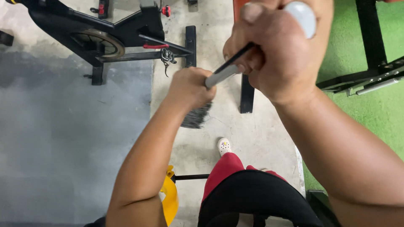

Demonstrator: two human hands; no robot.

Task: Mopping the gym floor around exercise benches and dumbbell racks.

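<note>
Head view, looking straight down, and I'll read it from left to right. At the far left a dark grey rubber floor mat (63,138) covers the ground. Above it stands a black stationary exercise bike with a metal flywheel (103,42), a small red lever on its frame.

Moving right, my left hand (191,86) is closed tightly around the lower part of a long broom handle with a grey and black shaft (227,69). Just beneath that hand, the dark bristled broom head (196,117) rests on the pale concrete floor (261,134) beside the mat's edge. Below, near my body, a yellow plastic dustpan (170,201) sits by my left elbow, not in use now. My foot in a white clog shoe (224,146) stands on the concrete, with a red trouser leg above it.

Further right, my right hand (273,54) is wrapped firmly around the upper end of the handle, whose rounded white cap (303,17) pokes out above my fist. At the far right lies green artificial turf (370,109), with black metal rack legs (370,38) on it.

As for progress, I judge the sweeping to be under way. I see no gathered pile, so I cannot tell how much floor remains.
</note>
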